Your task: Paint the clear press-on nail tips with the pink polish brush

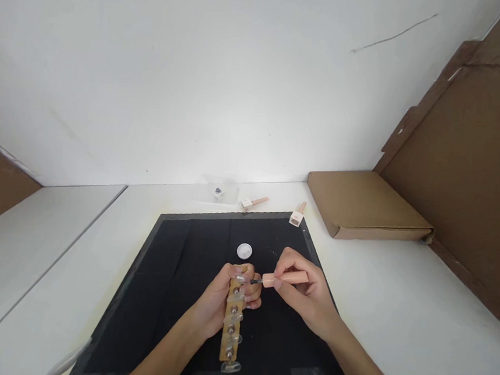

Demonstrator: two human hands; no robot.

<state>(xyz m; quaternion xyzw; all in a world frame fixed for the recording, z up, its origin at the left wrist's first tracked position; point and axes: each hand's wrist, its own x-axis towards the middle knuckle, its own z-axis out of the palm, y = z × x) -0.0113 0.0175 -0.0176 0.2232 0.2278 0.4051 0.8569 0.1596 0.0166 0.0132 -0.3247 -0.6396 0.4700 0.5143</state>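
Note:
My left hand (pixel 214 308) is closed round the upper end of a narrow wooden strip (pixel 224 348). Clear nail tips (pixel 231 367) sit crosswise along the strip on small metal studs. Between the thumb and fingers of my right hand (pixel 314 301) is the pink handle of a polish brush (pixel 293 277), held nearly level. Its dark bristle end points left and is at or very near the topmost nail tip; whether they touch is too small to tell. Just beyond my left hand, a small round white dish (pixel 244 251) lies on the black mat (pixel 172 274).
Two white bottles with pink caps, one (pixel 247 204) in the middle and one (pixel 296 218) on the right, lie behind or on the mat's far edge. A clear tray (pixel 230 194) holds a small jar (pixel 218 192). A flat cardboard box (pixel 366 203) lies at the back right.

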